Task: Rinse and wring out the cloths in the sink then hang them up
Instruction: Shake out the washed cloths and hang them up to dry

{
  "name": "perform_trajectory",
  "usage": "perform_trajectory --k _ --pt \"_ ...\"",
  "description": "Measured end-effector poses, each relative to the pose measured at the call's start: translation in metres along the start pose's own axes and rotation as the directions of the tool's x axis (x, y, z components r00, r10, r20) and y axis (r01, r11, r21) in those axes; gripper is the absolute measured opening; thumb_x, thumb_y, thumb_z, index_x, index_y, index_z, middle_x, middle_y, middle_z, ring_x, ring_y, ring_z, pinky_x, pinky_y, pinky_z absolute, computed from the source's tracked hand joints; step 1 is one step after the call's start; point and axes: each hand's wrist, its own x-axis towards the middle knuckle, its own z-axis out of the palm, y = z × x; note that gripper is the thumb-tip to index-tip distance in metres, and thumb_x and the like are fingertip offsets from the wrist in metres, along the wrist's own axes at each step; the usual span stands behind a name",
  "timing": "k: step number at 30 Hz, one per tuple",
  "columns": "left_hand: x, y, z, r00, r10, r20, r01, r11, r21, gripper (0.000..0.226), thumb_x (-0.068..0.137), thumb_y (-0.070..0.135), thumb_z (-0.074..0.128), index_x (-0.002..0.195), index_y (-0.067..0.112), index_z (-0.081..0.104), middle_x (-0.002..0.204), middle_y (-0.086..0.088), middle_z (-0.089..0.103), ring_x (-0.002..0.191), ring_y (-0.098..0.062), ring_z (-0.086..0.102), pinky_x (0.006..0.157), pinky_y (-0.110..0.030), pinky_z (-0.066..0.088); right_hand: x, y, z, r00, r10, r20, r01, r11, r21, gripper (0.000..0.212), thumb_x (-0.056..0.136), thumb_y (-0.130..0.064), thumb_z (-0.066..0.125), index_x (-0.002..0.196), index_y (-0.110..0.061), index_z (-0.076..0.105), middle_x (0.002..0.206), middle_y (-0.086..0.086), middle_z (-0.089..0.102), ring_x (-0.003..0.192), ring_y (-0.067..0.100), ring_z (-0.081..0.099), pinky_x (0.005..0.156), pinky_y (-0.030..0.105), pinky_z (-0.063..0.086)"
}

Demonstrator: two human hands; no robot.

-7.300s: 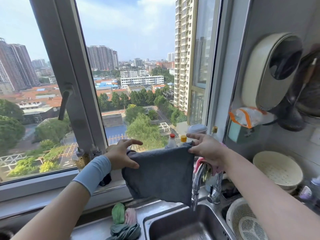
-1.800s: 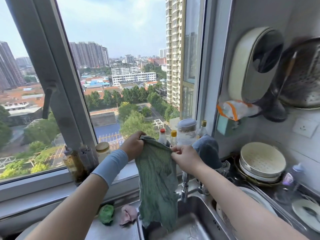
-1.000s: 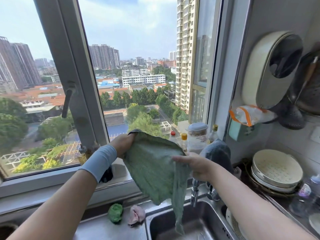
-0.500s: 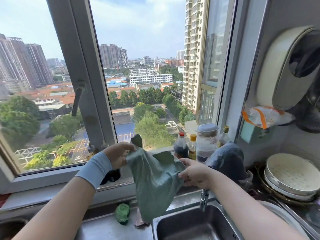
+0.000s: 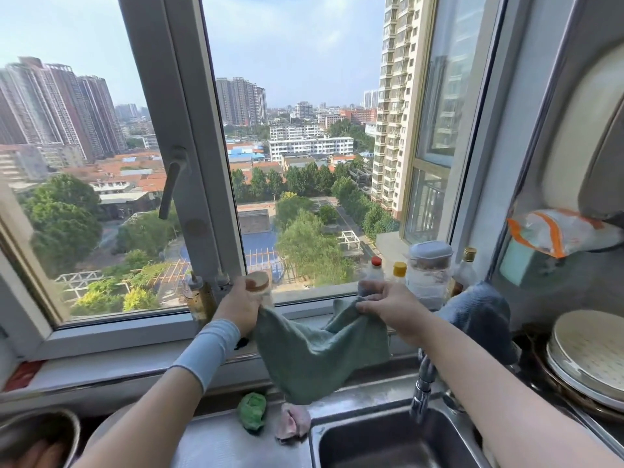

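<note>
I'm stretching both arms toward the far windowsill (image 5: 111, 364), my left hand (image 5: 241, 307) gripping one corner of the soft, nubbly green cloth (image 5: 317, 352) and my right hand (image 5: 388, 307) pinching the other. The cloth is sagging between them, above the steel sink's (image 5: 368, 447) far rim.

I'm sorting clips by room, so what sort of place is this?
Most likely a home kitchen in a high-rise flat: a steel sink with its tap, condiment bottles on the windowsill, and rooftops far below the window.
</note>
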Motion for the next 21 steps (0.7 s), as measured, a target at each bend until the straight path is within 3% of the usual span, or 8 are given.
perform_trajectory --k 3,5,7,8,11,14,17,21 --pt "0.001 -0.003 -0.006 0.961 -0.045 0.274 0.147 0.919 -0.367 0.066 0.088 0.032 0.072 0.140 0.023 0.033 0.130 -0.006 0.048 0.107 -0.022 0.055 0.084 -0.038 0.053 0.004 -0.006 0.005 0.989 -0.124 -0.084 0.117 0.990 -0.083 0.038 0.091 -0.014 0.070 0.122 -0.035 0.064 0.095 0.002 0.075 0.093 0.016 0.068 0.080 0.034 0.057" --pt "0.002 -0.008 -0.011 0.917 0.039 0.398 0.170 0.862 -0.477 0.087 0.075 0.018 0.084 0.143 0.027 0.031 0.135 -0.009 0.046 0.120 -0.030 0.052 0.103 -0.049 0.047 0.010 -0.009 0.006 0.966 -0.184 -0.180 0.158 0.976 -0.148 0.029 0.094 -0.018 0.065 0.116 -0.037 0.066 0.087 -0.008 0.071 0.083 0.013 0.066 0.073 0.034 0.058" --pt "0.000 -0.010 -0.016 0.875 0.121 0.470 0.162 0.840 -0.518 0.092 0.063 0.009 0.087 0.139 0.031 0.038 0.136 -0.013 0.043 0.124 -0.036 0.050 0.107 -0.055 0.043 0.016 -0.013 0.005 0.952 -0.219 -0.213 0.181 0.966 -0.183 0.031 0.097 -0.020 0.059 0.123 -0.037 0.062 0.077 -0.013 0.065 0.073 0.008 0.059 0.065 0.026 0.049" --pt "-0.001 -0.009 -0.018 0.861 0.145 0.488 0.138 0.856 -0.499 0.092 0.062 0.008 0.087 0.137 0.032 0.041 0.138 -0.013 0.042 0.124 -0.037 0.050 0.106 -0.054 0.043 0.018 -0.014 0.004 0.954 -0.225 -0.197 0.184 0.961 -0.207 0.035 0.099 -0.021 0.057 0.129 -0.037 0.058 0.084 -0.010 0.063 0.075 0.008 0.057 0.066 0.024 0.046" --pt "-0.003 -0.002 -0.025 0.838 0.151 0.524 0.024 0.950 -0.311 0.090 0.061 0.012 0.091 0.135 0.037 0.046 0.141 -0.011 0.038 0.126 -0.035 0.048 0.106 -0.052 0.045 0.021 -0.018 -0.001 0.975 -0.203 -0.087 0.165 0.930 -0.328 0.054 0.092 -0.032 0.067 0.141 -0.035 0.043 0.122 -0.003 0.049 0.108 0.017 0.050 0.089 0.032 0.041" --pt "-0.003 0.014 -0.029 0.829 0.035 0.558 -0.124 0.985 0.123 0.096 0.060 0.022 0.092 0.139 0.039 0.041 0.139 -0.006 0.033 0.127 -0.032 0.043 0.106 -0.049 0.045 0.016 -0.028 -0.008 0.985 -0.165 0.044 0.165 0.853 -0.495 0.078 0.068 -0.041 0.084 0.132 -0.041 0.041 0.127 -0.002 0.038 0.114 0.019 0.043 0.093 0.031 0.038" --pt "-0.005 0.032 -0.027 0.843 -0.090 0.531 -0.244 0.815 0.526 0.084 0.068 0.022 0.086 0.136 0.037 0.040 0.132 -0.005 0.037 0.114 -0.026 0.050 0.098 -0.040 0.050 0.011 -0.036 -0.010 0.988 -0.063 0.143 0.142 0.740 -0.658 0.073 0.066 -0.027 0.084 0.126 -0.041 0.045 0.126 -0.001 0.030 0.115 0.021 0.041 0.091 0.028 0.041" --pt "0.001 0.047 -0.025 0.866 -0.087 0.492 -0.320 0.659 0.681 0.043 0.085 0.016 0.071 0.122 0.026 0.052 0.123 -0.005 0.049 0.096 -0.019 0.050 0.079 -0.029 0.043 0.006 -0.041 -0.012 0.985 -0.115 0.127 0.171 0.583 -0.795 0.033 0.084 -0.007 0.060 0.111 -0.024 0.068 0.122 0.000 0.044 0.114 0.015 0.049 0.095 0.025 0.044"
